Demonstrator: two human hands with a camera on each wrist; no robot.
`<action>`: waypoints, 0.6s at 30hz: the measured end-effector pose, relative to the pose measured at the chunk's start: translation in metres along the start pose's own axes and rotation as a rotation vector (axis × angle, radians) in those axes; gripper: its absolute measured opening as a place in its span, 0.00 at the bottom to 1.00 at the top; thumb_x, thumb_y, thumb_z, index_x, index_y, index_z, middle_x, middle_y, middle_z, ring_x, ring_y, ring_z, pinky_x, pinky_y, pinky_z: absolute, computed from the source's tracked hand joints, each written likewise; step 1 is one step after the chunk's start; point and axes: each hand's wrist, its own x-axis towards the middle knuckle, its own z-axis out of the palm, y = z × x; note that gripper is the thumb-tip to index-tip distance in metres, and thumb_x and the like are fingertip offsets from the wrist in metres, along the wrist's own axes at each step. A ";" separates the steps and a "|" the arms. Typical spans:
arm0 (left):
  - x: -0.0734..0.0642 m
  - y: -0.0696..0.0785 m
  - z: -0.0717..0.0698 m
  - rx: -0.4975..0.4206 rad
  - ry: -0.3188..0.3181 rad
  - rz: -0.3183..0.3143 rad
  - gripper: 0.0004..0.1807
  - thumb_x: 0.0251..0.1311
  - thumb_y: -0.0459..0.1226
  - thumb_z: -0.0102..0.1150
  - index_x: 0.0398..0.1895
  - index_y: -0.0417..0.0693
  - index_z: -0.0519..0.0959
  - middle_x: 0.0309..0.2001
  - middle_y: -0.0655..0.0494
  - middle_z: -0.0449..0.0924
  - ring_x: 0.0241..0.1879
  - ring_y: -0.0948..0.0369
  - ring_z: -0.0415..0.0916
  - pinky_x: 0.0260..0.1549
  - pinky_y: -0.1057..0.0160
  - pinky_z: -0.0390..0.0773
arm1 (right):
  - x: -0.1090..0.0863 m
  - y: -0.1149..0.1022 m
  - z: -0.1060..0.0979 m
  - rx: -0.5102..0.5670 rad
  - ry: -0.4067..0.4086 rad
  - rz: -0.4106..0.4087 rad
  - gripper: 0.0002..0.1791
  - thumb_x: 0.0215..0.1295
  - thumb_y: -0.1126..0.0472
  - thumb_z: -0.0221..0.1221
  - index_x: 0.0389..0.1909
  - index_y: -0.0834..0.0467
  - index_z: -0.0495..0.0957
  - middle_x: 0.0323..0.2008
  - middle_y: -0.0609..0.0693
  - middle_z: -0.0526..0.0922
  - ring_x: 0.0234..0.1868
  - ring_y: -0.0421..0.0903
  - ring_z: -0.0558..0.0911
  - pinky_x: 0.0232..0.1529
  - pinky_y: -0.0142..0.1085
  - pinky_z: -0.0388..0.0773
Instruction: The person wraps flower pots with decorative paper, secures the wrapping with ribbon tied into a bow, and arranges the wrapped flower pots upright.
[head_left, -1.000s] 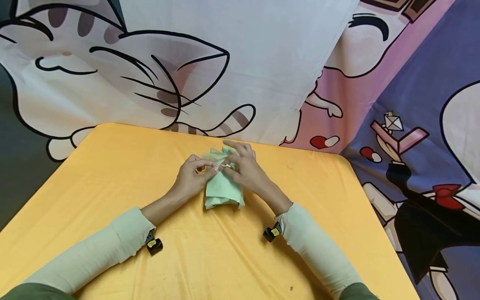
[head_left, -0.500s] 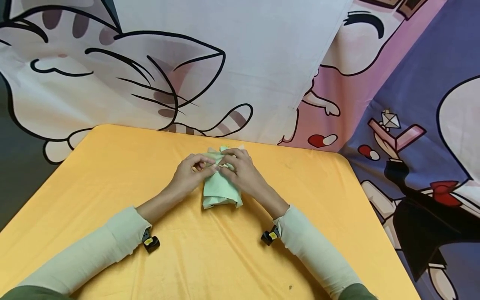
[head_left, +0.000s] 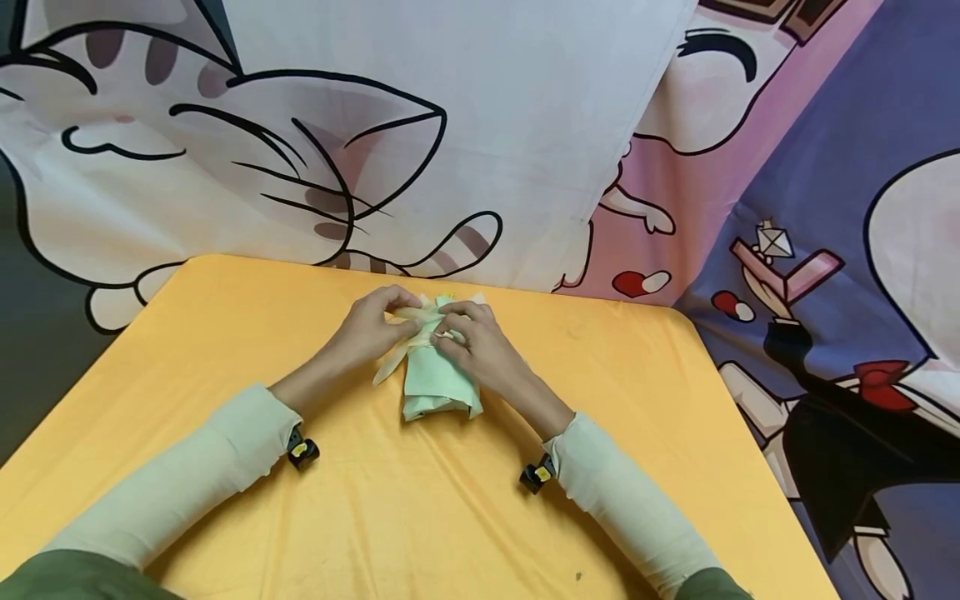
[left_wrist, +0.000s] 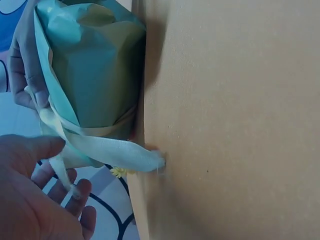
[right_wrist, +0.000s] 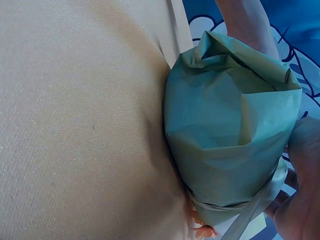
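A bundle wrapped in pale green paper [head_left: 439, 379] lies on the table, probably a small bouquet. A yellow flower [left_wrist: 119, 172] shows below the paper in the left wrist view, and orange petals [right_wrist: 204, 231] in the right wrist view. Cream ribbon [left_wrist: 112, 150] runs around its narrowed part, and one tail trails out to the left. My right hand [head_left: 480, 346] pinches the ribbon at the crossing. Beside it, my left hand [head_left: 373, 327] has thumb and fingers apart, with a narrow ribbon strip hanging against the fingers.
The yellow cloth-covered table [head_left: 360, 500] ends a little beyond the bundle, against a white printed cloth [head_left: 525, 150] with a cartoon cat. A blue and pink printed cloth [head_left: 810, 183] hangs along the right. Wrist cameras sit at both cuffs.
My left hand has drawn apart from the right, up and leftward, and its pinch has loosened. A ribbon tail now shows left of the bundle. The right hand stays at the crossing.
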 end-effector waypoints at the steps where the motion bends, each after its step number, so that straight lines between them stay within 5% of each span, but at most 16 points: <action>1: 0.000 0.000 0.001 0.010 0.006 -0.005 0.15 0.81 0.40 0.67 0.64 0.45 0.84 0.64 0.44 0.84 0.65 0.45 0.78 0.63 0.43 0.80 | 0.000 0.000 0.000 0.001 -0.001 0.002 0.11 0.88 0.52 0.61 0.46 0.53 0.88 0.75 0.58 0.79 0.76 0.61 0.72 0.75 0.61 0.75; 7: -0.004 -0.004 -0.002 0.011 0.019 -0.032 0.11 0.84 0.41 0.64 0.58 0.45 0.86 0.53 0.46 0.87 0.48 0.51 0.79 0.47 0.55 0.79 | -0.002 0.001 0.001 0.016 0.007 0.008 0.11 0.88 0.52 0.61 0.45 0.52 0.88 0.76 0.59 0.78 0.77 0.61 0.71 0.76 0.62 0.75; 18: -0.008 -0.032 -0.027 0.139 -0.018 -0.073 0.11 0.81 0.40 0.67 0.54 0.40 0.87 0.42 0.46 0.88 0.35 0.56 0.77 0.38 0.59 0.77 | -0.003 0.004 0.001 0.015 0.010 -0.016 0.10 0.87 0.55 0.61 0.49 0.53 0.90 0.76 0.59 0.79 0.77 0.63 0.72 0.76 0.62 0.74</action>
